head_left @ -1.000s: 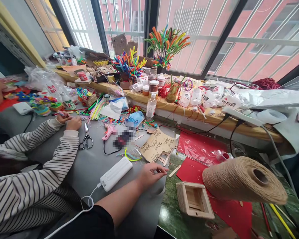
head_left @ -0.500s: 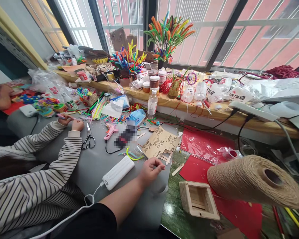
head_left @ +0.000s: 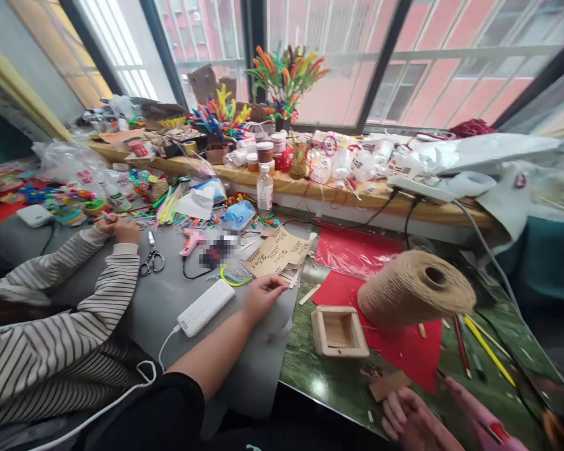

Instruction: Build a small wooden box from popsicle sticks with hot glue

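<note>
Left hand [head_left: 261, 297] lies palm down, its fingers loosely bent, the thumb drawn in close beside them, all pointing right. Just past those fingertips is a pale wooden stick [head_left: 296, 277], flat and narrow, its long axis slanting up and to the right, away from the fingers. At the lower right, what seems the right hand [head_left: 416, 419] has bent fingers pointing up and left; with the blur, I cannot tell how far either hand's fingers are closed or whether they hold anything. Just beyond the right fingers is a brown card piece [head_left: 390, 384], flat and roughly rectangular. To their right a pink tool [head_left: 477, 404] aims its narrow dark tip up and left.

Outward from the left fingertips, matte brown printed sheets [head_left: 272, 254] overlap just beyond, and a second stick [head_left: 309, 294] lies to the right at a flatter slant, on a glossy green table [head_left: 310, 369]. Farther right sits a square wooden box [head_left: 343, 351] with a thick rim. Past it, a fat roll of twine [head_left: 399, 297], coarse and fibrous, shows over a smooth red sheet [head_left: 418, 357], its hollow core facing up and right. Left of the left fingers, a white plastic strip [head_left: 207, 307] slants up rightward.
</note>
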Demonstrator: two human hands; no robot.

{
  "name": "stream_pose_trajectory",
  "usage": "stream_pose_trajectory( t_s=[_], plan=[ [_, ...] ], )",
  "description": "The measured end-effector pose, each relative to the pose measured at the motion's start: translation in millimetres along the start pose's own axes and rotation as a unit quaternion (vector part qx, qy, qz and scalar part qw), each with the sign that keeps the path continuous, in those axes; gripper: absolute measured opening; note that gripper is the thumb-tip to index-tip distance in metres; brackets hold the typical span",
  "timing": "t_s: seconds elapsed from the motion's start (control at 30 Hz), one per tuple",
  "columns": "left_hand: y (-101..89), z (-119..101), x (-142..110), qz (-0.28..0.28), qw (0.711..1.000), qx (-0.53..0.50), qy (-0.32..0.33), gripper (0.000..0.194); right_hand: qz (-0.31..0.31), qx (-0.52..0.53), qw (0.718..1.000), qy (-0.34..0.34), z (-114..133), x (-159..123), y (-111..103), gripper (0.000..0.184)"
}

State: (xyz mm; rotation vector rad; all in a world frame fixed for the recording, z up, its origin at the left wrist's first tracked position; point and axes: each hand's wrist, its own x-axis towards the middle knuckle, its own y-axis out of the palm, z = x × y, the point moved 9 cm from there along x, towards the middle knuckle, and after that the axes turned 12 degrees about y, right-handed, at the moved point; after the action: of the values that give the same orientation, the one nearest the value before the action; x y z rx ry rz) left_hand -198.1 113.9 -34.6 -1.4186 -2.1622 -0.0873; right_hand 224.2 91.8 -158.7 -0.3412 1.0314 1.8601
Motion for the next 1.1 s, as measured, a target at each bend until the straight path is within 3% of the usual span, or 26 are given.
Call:
stream_pose_trajectory(
  t_s=[0.13, 0.3, 0.53, 0.73, 0.9, 1.1],
  plan=[
    [-2.3, 3.1, -0.5, -0.012, 1.000, -0.009, 0.004, 0.023, 0.047, 0.004, 0.999, -0.001, 14.3, -24.2, 31.9, 0.040],
    [2.9, 4.1, 1.4, -0.005, 1.000, -0.011, 0.013, 0.021, 0.085, 0.036, 0.995, -0.036, 28.5, -33.9, 48.7, 0.035],
    [7.2, 4.0, 1.7, 0.013, 0.999, 0.049, 0.016, 0.031, 0.142, 0.057, 0.985, -0.080, 27.0, -37.2, 49.7, 0.026],
    [9.7, 1.3, -1.7, 0.016, 0.995, 0.089, 0.031, 0.029, 0.138, 0.053, 0.983, -0.108, 24.7, -39.0, 44.3, 0.017],
    [5.1, -2.1, -2.1, -0.010, 0.993, 0.109, 0.045, 0.035, 0.139, 0.025, 0.980, -0.141, 24.9, -42.5, 44.9, 0.022],
    [5.6, -10.3, -3.4, 0.001, 0.989, 0.138, 0.061, 0.053, 0.159, 0.051, 0.978, -0.122, 27.5, -44.1, 52.5, 0.028]
  ],
)
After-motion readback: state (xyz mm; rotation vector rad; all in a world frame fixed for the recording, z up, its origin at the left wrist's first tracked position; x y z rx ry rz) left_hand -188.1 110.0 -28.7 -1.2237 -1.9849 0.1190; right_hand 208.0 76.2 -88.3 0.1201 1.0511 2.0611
